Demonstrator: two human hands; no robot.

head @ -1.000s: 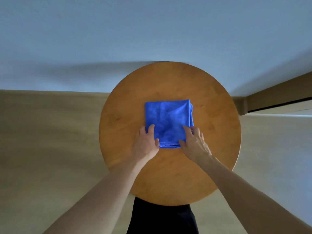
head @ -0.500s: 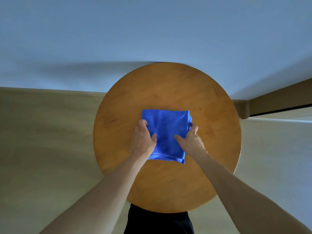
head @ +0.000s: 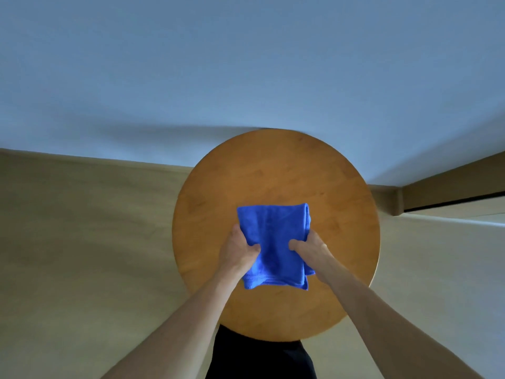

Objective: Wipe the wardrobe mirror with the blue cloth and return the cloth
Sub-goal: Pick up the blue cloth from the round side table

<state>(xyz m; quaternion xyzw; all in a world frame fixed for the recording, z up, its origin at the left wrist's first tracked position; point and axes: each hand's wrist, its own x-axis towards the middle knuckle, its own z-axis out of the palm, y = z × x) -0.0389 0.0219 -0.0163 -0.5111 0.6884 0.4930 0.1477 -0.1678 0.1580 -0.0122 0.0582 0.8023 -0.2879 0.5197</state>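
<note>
Because the left hand (head: 237, 251) and the right hand (head: 308, 248) each pinch only a side of the folded blue cloth (head: 273, 231), held over the middle of the round table (head: 273, 170), its hanging near layers could unfold or slip free.

Wears a plain black fabric garment (head: 262, 356), seen only as a uniformly dark patch at the bottom centre, between the arms; cannot tell whether shirt or trousers. Shows the bare left forearm (head: 191, 318) and bare right forearm (head: 374, 310) uncovered from wrist to the lower frame edge. Ends in a bare left hand (head: 239, 251) and bare right hand (head: 311, 248), knuckles and thumbs in plain sight, most fingers hidden.
</note>
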